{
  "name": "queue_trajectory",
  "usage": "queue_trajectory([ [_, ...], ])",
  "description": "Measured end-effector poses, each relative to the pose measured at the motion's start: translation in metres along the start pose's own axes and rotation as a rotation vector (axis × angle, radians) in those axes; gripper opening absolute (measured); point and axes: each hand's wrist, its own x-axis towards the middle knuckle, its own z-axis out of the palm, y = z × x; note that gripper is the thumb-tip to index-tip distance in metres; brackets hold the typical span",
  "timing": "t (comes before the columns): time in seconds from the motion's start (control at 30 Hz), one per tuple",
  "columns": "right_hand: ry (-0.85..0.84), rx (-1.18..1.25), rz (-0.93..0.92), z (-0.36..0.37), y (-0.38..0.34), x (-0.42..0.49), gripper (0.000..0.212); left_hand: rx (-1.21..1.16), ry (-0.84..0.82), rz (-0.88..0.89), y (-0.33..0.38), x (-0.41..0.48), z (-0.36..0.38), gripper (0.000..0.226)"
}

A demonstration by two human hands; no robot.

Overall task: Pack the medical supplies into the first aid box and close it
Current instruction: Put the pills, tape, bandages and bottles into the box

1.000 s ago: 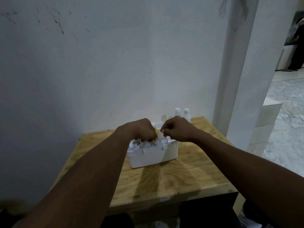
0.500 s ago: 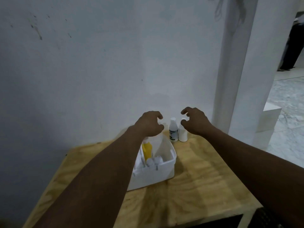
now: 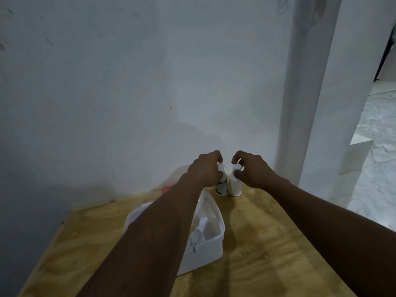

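Note:
Two small white bottles stand side by side at the far edge of the wooden table (image 3: 267, 243), by the wall. My left hand (image 3: 205, 170) is closed around the neck of the left bottle (image 3: 221, 186), which has a dark label. My right hand (image 3: 251, 169) pinches the cap of the plain right bottle (image 3: 235, 186). Both bottles still rest on the table. The open white first aid box (image 3: 211, 246) sits nearer to me, partly hidden under my left forearm, with white items inside.
The box's translucent lid (image 3: 182, 174) with a red patch leans back toward the grey wall. A white pillar (image 3: 300, 103) rises at the right of the table. Beyond it lie a pale floor and a white block.
My hands left the box, reached forward to the two bottles, and closed on them. The camera view tilted down and moved closer to the table.

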Motion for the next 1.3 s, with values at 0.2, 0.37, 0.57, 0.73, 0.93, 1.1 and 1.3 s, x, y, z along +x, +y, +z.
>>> queue_trajectory([
  [0.2,0.029,-0.002,-0.017,-0.005,0.000,-0.014,0.024,0.005,0.097,-0.001,0.008,-0.003,0.005,0.033],
  [0.37,0.033,-0.005,-0.029,-0.019,-0.004,-0.028,0.025,0.029,0.117,0.023,0.012,-0.014,0.003,0.038],
  [0.57,0.123,-0.019,-0.094,-0.056,-0.038,-0.038,0.027,0.010,0.173,0.015,0.015,-0.042,-0.050,0.035],
  [0.73,0.195,0.026,-0.168,-0.077,-0.081,-0.047,0.027,0.030,0.276,0.046,0.013,-0.075,-0.100,0.025],
  [0.93,0.225,0.050,-0.269,-0.087,-0.131,-0.063,0.026,-0.062,0.340,0.008,0.007,-0.116,-0.144,0.019],
  [1.1,0.142,0.030,-0.281,-0.077,-0.152,-0.079,0.024,-0.152,0.186,-0.070,0.001,-0.145,-0.149,0.017],
  [1.3,0.030,-0.019,-0.265,-0.041,-0.146,-0.096,0.022,-0.192,0.098,-0.098,-0.014,-0.157,-0.123,0.020],
])
